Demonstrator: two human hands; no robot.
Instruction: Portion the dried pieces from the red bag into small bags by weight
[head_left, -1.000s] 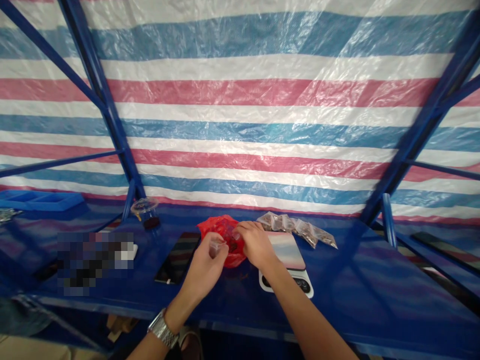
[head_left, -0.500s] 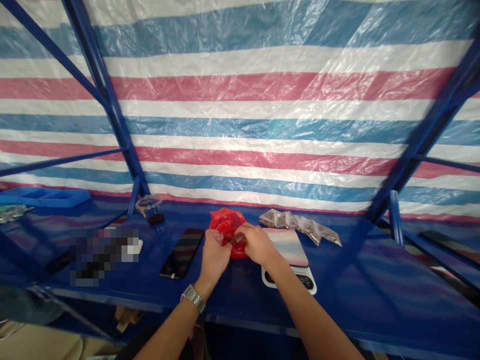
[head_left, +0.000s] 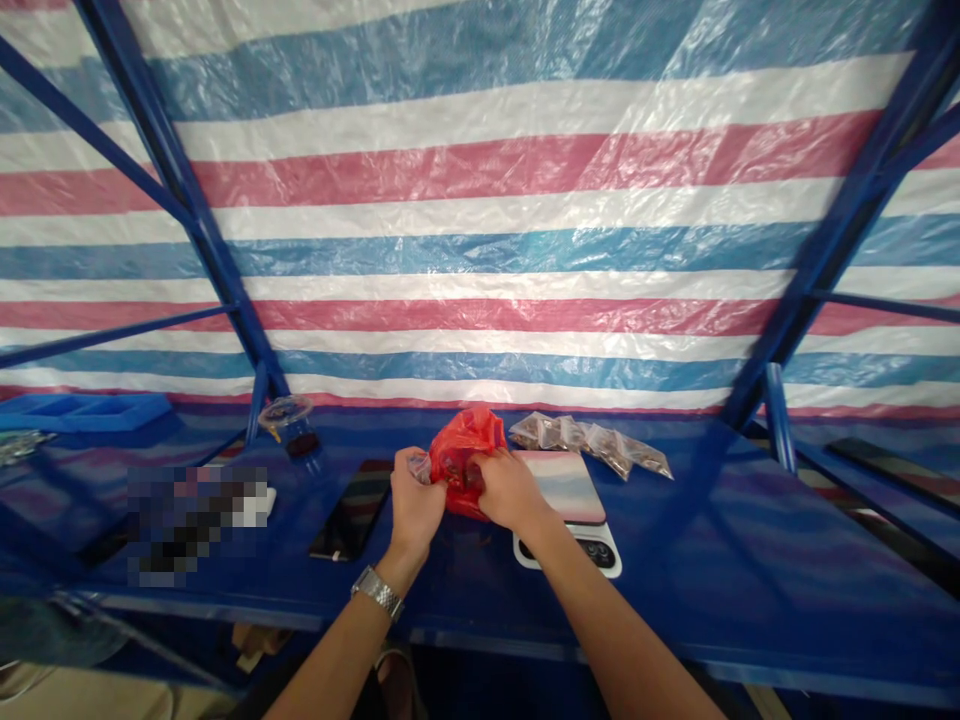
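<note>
A crumpled red plastic bag (head_left: 469, 435) sits on the blue shelf in front of me, its mouth facing me with dark contents inside. My left hand (head_left: 416, 505), closed, pinches a small clear plastic bag (head_left: 420, 467) at the red bag's left side. The fingers of my right hand (head_left: 514, 490) are curled into the red bag's opening; what they grip is hidden. Right of it lies a white kitchen scale (head_left: 566, 485) with nothing on its plate. Behind the scale, several small clear bags with brown contents (head_left: 592, 442) lie in an overlapping row.
A black phone (head_left: 351, 512) lies left of my hands. Farther left stand a clear plastic cup (head_left: 300, 430) with dark liquid and a blue divided tray (head_left: 90, 411). Blue metal posts (head_left: 225, 270) rise at both sides before a striped tarp (head_left: 480, 230).
My left hand has moved slightly left, away from my right hand, with the clear bag. The red bag's mouth looks wider and its top leans right. The view has shifted a little.
</note>
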